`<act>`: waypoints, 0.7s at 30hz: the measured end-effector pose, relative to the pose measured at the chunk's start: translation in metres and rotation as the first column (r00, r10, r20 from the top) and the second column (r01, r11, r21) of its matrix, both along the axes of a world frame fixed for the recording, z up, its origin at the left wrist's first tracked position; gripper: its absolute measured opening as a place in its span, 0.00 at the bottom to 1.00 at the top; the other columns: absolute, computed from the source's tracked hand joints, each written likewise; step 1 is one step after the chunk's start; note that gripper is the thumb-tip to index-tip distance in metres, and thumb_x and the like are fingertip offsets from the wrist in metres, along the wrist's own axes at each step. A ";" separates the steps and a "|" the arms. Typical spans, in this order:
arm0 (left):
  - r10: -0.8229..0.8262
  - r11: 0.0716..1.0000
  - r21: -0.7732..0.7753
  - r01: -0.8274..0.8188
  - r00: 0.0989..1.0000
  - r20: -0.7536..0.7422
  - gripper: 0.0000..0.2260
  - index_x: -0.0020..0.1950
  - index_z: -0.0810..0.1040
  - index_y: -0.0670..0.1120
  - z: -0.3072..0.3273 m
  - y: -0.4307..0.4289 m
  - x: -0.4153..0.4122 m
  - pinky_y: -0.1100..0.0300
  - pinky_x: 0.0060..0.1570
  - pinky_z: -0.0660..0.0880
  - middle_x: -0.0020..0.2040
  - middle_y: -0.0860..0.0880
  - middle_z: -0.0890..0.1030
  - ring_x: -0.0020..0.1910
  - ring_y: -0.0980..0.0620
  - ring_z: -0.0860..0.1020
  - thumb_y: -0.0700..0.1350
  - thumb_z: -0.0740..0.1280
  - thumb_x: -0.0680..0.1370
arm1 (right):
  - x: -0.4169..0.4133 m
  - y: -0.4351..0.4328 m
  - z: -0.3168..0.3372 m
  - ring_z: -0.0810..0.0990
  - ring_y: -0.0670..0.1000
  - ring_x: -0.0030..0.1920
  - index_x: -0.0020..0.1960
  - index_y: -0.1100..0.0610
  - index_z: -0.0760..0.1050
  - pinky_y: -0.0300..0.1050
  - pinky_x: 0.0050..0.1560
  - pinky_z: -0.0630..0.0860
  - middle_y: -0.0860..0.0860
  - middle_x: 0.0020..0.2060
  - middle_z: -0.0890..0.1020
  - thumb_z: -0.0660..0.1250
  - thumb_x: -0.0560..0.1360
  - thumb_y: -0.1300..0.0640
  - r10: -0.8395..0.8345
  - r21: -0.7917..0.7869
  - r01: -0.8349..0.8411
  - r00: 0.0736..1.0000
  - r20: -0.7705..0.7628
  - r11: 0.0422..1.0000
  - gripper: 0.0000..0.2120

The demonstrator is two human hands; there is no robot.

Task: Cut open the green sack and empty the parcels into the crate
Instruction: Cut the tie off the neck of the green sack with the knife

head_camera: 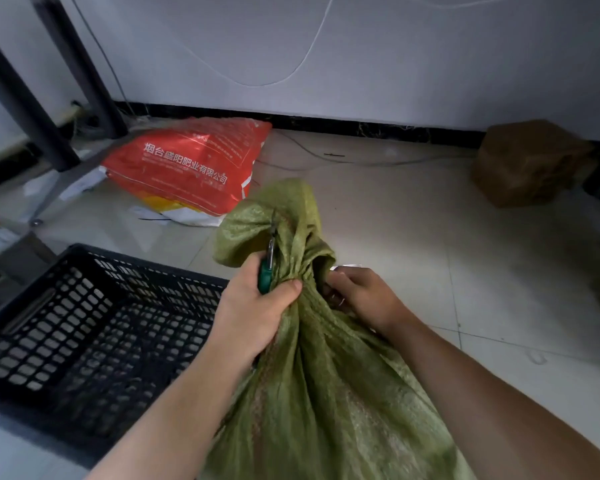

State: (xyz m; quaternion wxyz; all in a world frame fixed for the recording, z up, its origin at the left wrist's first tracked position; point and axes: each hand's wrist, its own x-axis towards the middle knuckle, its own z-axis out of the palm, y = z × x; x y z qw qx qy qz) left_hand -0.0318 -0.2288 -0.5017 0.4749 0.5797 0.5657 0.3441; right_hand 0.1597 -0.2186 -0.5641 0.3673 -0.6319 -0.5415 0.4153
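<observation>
Red bag (pixel 187 168) behind green sack (pixel 312 375); crate (pixel 84 327) left.

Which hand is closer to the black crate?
The left hand. It grips the green sack at its neck, together with a green-handled cutter, right beside the black crate. The right hand is on the sack's far side from the crate.

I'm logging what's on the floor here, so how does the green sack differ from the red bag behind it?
The green sack is held up, its neck bunched in the left hand; the red bag lies flat and untouched on the tiles. The green sack is plain woven cloth; the red bag is glossy with white printed characters. The green sack is close by, the red bag nearer the wall. Both look filled.
</observation>
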 end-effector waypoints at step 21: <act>-0.099 0.960 -0.189 0.205 0.883 0.459 0.12 0.62 0.78 0.55 0.036 -0.051 -0.004 0.53 0.40 0.76 0.46 0.49 0.81 0.41 0.50 0.79 0.43 0.61 0.83 | -0.023 -0.089 0.069 0.87 0.59 0.45 0.54 0.54 0.81 0.58 0.50 0.83 0.57 0.45 0.87 0.68 0.75 0.61 -0.399 -0.113 0.397 0.778 -0.486 0.911 0.10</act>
